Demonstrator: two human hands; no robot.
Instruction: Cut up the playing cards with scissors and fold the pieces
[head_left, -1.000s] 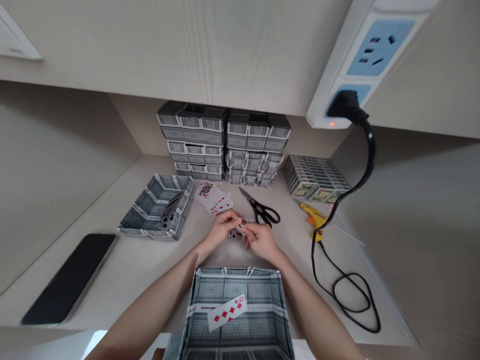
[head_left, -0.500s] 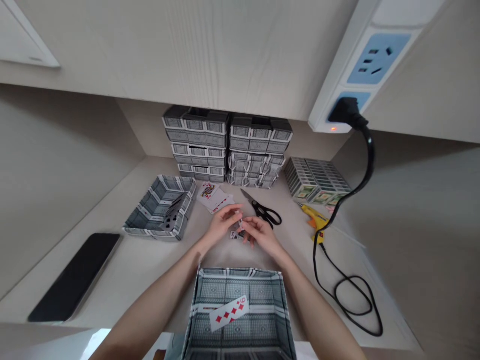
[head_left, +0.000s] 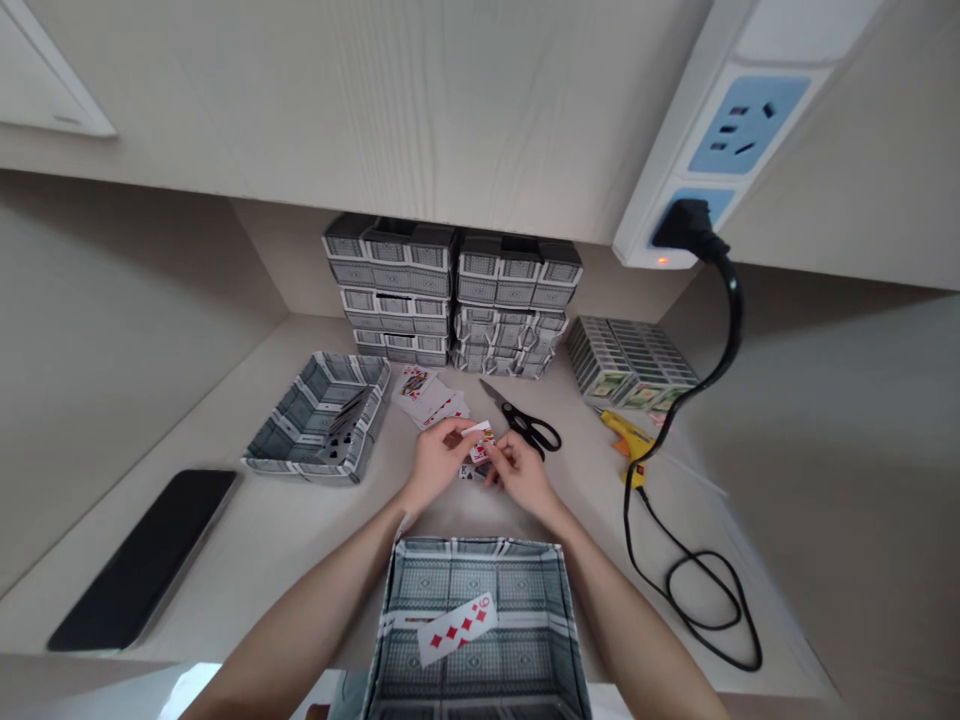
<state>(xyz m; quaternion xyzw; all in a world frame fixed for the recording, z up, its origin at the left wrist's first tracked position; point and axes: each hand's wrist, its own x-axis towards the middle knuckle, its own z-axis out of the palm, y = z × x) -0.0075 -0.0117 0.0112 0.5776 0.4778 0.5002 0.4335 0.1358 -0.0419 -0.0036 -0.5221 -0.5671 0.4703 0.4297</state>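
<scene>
Playing card [head_left: 483, 438] is gripped by the fingers of your left hand [head_left: 439, 465] and right hand [head_left: 526, 474], near and left of the scissors [head_left: 513, 412].

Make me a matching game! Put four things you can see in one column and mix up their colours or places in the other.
Things:
1. Picture card
2. Scissors
3. Glue gun
4. Diamonds card

Colours and places:
A. Mostly yellow
B. Inside the patterned box nearest the person
C. Held by the left hand and right hand
D. Black-handled

Right pairs: 1-C, 2-D, 3-A, 4-B
</scene>
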